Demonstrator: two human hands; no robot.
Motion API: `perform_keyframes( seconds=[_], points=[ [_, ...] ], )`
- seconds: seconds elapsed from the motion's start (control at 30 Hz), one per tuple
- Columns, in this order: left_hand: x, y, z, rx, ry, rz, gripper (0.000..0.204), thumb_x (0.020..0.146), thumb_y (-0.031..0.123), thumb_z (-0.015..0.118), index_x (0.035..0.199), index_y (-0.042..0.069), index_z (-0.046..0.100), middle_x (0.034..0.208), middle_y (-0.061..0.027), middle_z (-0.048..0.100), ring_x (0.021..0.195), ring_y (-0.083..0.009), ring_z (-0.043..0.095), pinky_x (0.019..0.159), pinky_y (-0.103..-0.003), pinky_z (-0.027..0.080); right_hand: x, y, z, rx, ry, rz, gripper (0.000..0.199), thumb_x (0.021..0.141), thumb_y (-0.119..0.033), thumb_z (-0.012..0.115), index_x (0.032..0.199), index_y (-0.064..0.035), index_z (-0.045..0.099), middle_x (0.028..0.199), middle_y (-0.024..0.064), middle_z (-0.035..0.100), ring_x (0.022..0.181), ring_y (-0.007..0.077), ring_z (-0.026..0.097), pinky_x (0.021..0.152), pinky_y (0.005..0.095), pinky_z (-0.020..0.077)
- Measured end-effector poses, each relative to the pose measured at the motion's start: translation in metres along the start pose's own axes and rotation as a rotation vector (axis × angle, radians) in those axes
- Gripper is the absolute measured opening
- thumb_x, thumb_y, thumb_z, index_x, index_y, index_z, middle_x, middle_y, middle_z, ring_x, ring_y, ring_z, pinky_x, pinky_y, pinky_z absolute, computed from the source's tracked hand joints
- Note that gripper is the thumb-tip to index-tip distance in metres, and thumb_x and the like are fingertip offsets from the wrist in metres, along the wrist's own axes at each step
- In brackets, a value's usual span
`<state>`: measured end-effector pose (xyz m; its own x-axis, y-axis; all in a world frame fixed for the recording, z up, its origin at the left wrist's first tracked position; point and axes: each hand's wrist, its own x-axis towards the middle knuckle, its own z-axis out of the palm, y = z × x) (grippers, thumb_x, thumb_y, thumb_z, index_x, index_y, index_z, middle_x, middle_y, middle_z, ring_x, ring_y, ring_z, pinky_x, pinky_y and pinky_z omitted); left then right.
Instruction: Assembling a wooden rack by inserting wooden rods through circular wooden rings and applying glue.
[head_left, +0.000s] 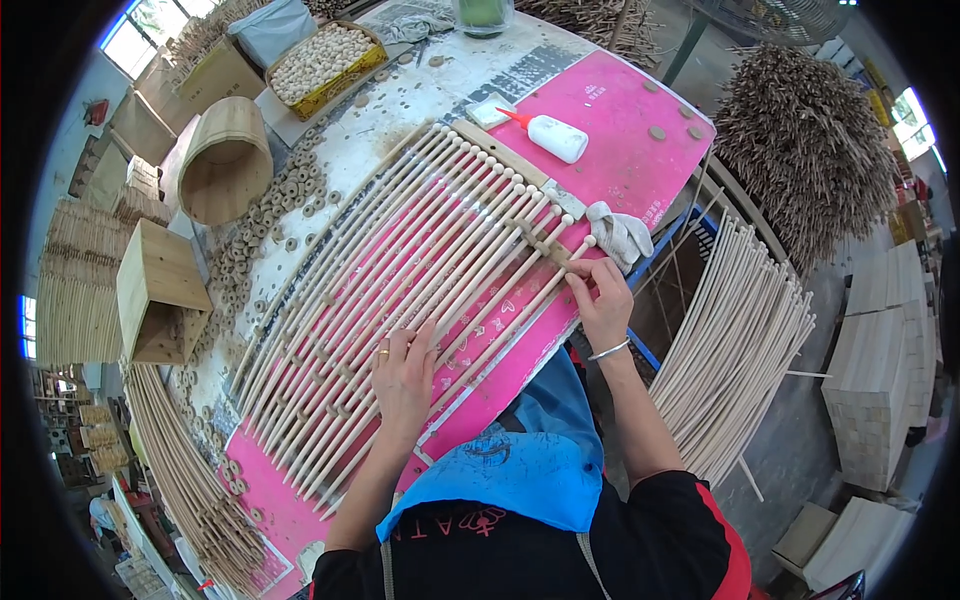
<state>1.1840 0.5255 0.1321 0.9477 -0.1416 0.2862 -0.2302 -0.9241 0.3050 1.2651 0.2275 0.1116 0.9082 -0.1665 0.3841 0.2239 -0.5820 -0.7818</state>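
From the head camera, a long row of thin pale wooden sticks (400, 290) lies side by side on the pink tabletop (610, 130). The left hand (403, 375) rests flat and open on the sticks. The right hand (600, 300) pinches the end of the nearest stick. A white glue bottle (553, 135) lies well apart.

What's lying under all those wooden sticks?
A pink table cover shows between the wooden sticks. The left hand presses them down; what is beneath the cover is hidden.
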Motion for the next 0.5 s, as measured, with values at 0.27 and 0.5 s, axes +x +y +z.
perform_keyframes(
  seconds=[0.27,0.5],
  points=[
    [-0.004,0.005,-0.005,-0.039,0.033,0.006,0.040,0.088,0.002,0.072,0.128,0.007,0.070,0.101,-0.0095,0.062,0.091,-0.0293,0.063,0.078,-0.043,0.051,0.018,0.000,0.026,0.275,-0.001,0.138,0.022,0.095,-0.015,0.075,0.113,-0.0031,0.076,0.087,0.0049,0.070,0.068,0.0118,0.060,0.062,0.0267,0.0474],
    [-0.012,0.014,-0.022,-0.036,0.079,0.012,0.038,0.087,0.002,0.073,0.124,0.008,0.074,0.098,-0.0076,0.061,0.088,-0.0272,0.061,0.072,-0.041,0.049,0.035,-0.020,0.033,0.849,-0.243,0.641,0.034,0.101,-0.032,0.072,0.121,-0.0057,0.071,0.088,-0.0030,0.065,0.070,0.0033,0.056,0.062,0.0200,0.0424]
  ],
)
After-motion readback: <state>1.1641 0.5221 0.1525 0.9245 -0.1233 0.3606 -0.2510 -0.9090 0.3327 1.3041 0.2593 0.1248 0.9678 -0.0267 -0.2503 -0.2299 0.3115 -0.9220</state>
